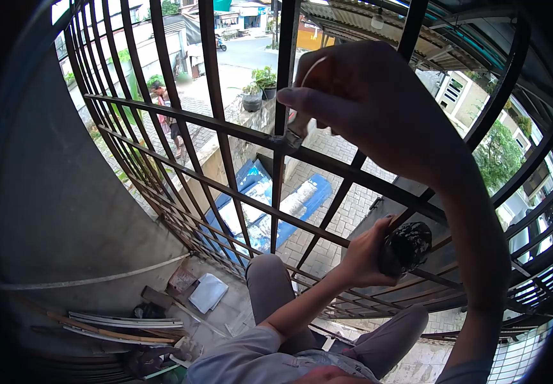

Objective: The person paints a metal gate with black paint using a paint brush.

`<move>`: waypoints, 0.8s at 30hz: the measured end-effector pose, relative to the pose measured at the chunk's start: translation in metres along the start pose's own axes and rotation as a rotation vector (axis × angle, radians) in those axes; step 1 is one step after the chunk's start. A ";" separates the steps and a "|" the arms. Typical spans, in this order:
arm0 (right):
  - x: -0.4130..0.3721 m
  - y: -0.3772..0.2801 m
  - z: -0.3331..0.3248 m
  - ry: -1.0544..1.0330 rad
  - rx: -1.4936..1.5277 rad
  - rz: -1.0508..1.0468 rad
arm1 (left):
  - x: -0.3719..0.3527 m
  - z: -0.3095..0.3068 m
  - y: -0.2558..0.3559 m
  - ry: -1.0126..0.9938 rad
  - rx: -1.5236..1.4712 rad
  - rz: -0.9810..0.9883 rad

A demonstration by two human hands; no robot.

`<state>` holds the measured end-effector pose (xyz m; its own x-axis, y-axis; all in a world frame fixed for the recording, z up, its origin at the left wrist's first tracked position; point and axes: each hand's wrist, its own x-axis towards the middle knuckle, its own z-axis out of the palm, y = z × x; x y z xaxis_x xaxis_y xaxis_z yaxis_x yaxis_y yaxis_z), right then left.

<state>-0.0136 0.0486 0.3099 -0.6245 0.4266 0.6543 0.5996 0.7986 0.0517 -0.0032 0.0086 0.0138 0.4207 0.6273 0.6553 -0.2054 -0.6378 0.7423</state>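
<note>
Far left, a bare grey wall (65,211) curved down to the balcony floor (238,313), where boards (123,323) and a pale sheet (207,292) lay loose at its foot. Past them the dark grille (180,160) closed off the balcony, and through its bars I could see a person (167,118) standing in the paved yard below, blue sheets (270,198) spread on the ground, and potted plants (260,86) on a low wall. Near the middle, the brush (297,128) rested its tip on the grille where an upright bar crossed a slanting rail. The right hand (369,96), raised high, had its fingers pinched tight round the brush's handle, the arm running down to the lower right corner. Well below it, the left hand (363,259) was wrapped round a small dark can (405,246) and held it close against the lower bars, just right of the hand. The two hands were well apart, one above the other. The person's grey-trousered knees (268,281) were bent up toward the grille beneath them.
</note>
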 end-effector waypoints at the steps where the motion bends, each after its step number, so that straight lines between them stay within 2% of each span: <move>1: 0.004 -0.007 -0.012 -0.092 0.053 0.197 | 0.000 0.000 0.000 -0.002 -0.007 -0.009; 2: 0.007 -0.010 -0.019 -0.186 0.106 0.393 | 0.000 0.000 0.000 0.001 -0.007 -0.009; 3: 0.003 -0.003 -0.012 -0.020 0.077 0.276 | 0.001 0.000 0.001 -0.001 -0.001 -0.013; 6: -0.003 0.002 0.002 -0.068 0.105 0.234 | 0.001 -0.002 0.003 -0.004 0.011 -0.018; 10: 0.002 -0.011 -0.027 -0.144 0.140 0.379 | 0.000 -0.001 0.003 -0.002 0.000 -0.018; 11: -0.003 -0.005 -0.017 -0.047 0.151 0.297 | 0.000 -0.001 0.003 -0.002 0.001 -0.020; 14: -0.013 0.006 -0.008 -0.142 0.130 0.220 | 0.001 -0.001 0.003 -0.003 -0.007 -0.016; 15: -0.013 0.004 -0.016 -0.114 -0.001 0.186 | 0.000 -0.001 0.002 -0.010 -0.007 -0.022; 18: -0.009 -0.006 -0.024 -0.066 0.126 0.293 | 0.000 -0.002 0.002 -0.017 -0.005 -0.027; 20: -0.015 0.000 -0.021 -0.103 0.161 0.240 | 0.000 -0.001 0.001 -0.020 -0.004 -0.022; 22: -0.017 -0.004 -0.028 -0.132 0.039 0.202 | 0.000 0.000 -0.002 -0.006 0.016 0.010; 24: -0.016 -0.005 -0.025 -0.051 0.089 0.220 | 0.000 0.000 -0.001 -0.004 0.014 0.010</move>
<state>0.0062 0.0272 0.3180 -0.5094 0.6140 0.6030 0.6793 0.7170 -0.1563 -0.0030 0.0099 0.0131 0.4224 0.6190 0.6621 -0.1976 -0.6500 0.7338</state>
